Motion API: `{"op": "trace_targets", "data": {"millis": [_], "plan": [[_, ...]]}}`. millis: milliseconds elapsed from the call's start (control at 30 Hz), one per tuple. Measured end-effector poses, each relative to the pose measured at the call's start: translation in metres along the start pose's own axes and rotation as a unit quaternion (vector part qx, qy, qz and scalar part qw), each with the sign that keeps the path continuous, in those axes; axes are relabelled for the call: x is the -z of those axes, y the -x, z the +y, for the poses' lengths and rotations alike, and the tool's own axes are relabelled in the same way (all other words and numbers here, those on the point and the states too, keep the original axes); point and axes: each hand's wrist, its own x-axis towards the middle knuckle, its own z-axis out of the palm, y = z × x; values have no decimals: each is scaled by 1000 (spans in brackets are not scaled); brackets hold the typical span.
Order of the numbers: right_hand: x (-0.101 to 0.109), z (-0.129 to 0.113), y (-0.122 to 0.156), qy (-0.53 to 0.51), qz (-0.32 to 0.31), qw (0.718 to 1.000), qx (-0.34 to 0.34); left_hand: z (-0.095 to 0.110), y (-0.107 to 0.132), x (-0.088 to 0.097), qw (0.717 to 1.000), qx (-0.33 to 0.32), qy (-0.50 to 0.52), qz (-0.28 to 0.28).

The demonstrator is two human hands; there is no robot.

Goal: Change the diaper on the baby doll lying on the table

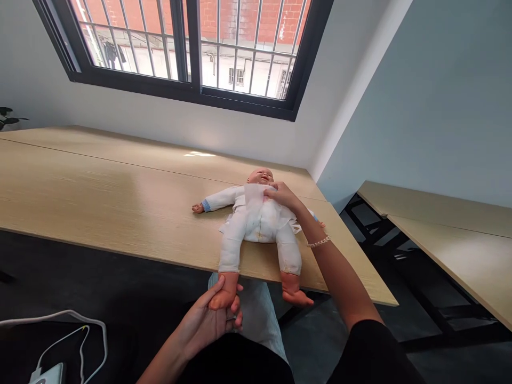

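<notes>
A baby doll (pixel 260 229) in white clothing with blue cuffs lies on its back on the wooden table (pixel 100 197), its feet hanging past the front edge. My left hand (pixel 218 309) is closed round the doll's foot (pixel 228 290) on the left, with the thumb on top. On the doll's upper chest, my right hand (pixel 282 194) pinches a thin white cloth (pixel 254 200) that lies over the front of the body. The doll's other foot (pixel 295 290) hangs free. My right forearm partly hides the doll's arm on that side.
A second wooden table (pixel 452 229) with a black frame stands to the right, across a gap. Behind the doll is a wall with a barred window (pixel 192 53). At the lower left are a white cable (pixel 72 314) and a small pale device (pixel 50 373).
</notes>
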Motion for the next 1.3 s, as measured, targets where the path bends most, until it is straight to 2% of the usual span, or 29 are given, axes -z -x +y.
{"op": "trace_targets", "data": {"millis": [100, 200, 267, 300, 333, 367, 400, 433, 467, 500, 533, 567, 600, 633, 667, 700, 733, 800, 900, 1000, 1067, 1100, 1133, 1200, 1300], "plan": [[-10, 26, -5, -16, 6, 1000, -11, -4, 0, -2, 1000, -2, 4, -3], [-17, 41, -3, -36, 5, 999, -9, -7, -2, -4, 999, 2, -32, 13], [-20, 45, -1, -46, 4, 999, -6, -10, -4, -1, 990, -7, -118, 72], [-20, 46, 0, -50, 5, 999, -3, -11, -5, 1, 974, -42, -185, 124], [-21, 46, 0, -52, 6, 999, 1, -12, -5, 4, 941, -105, -261, 189], [-21, 46, 0, -52, 9, 999, 5, -12, -4, 5, 884, -194, -339, 258], [-21, 46, -1, -51, 13, 999, 9, -11, -3, 5, 803, -298, -411, 313], [-21, 46, -2, -48, 16, 999, 13, -7, -2, 3, 709, -395, -476, 339], [-21, 47, -3, -45, 20, 999, 17, 0, -1, -2, 618, -471, -537, 329], [-22, 47, -4, -42, 25, 999, 21, 8, -2, -9, 538, -520, -598, 286], [-22, 48, -5, -39, 29, 999, 24, 19, -5, -18, 474, -538, -661, 219], [-23, 49, -5, -37, 34, 998, 28, 31, -11, -28, 422, -533, -720, 137], [-24, 50, -6, -36, 37, 998, 32, 45, -20, -38, 371, -512, -771, 78], [-24, 51, -6, -37, 40, 998, 37, 59, -32, -48, 330, -482, -810, 49], [-25, 53, -6, -37, 42, 998, 41, 72, -45, -56, 300, -446, -843, 22], [-25, 54, -6, -37, 44, 997, 46, 85, -60, -61, 284, -407, -868, 3], [-26, 55, -5, -37, 46, 997, 51, 97, -74, -65, 279, -365, -888, -4], [-26, 57, -4, -33, 52, 996, 59, 116, -99, -64, 292, -301, -908, 23], [-26, 58, -3, -31, 53, 996, 69, 135, -118, -53, 357, -242, -901, 55], [-27, 58, -2, -40, 53, 995, 71, 147, -124, -36, 425, -222, -875, 63], [-27, 58, -1, -53, 58, 995, 69, 156, -129, -24, 455, -217, -860, 78], [-28, 58, -1, -60, 61, 994, 66, 161, -131, -17, 460, -219, -856, 89], [-28, 59, -1, -68, 64, 994, 64, 165, -134, -12, 454, -230, -855, 102], [-29, 59, -1, -80, 70, 993, 58, 173, -137, -5, 418, -290, -849, 142], [-30, 62, -2, -88, 84, 991, 52, 174, -133, -14, 363, -432, -802, 195]]}}
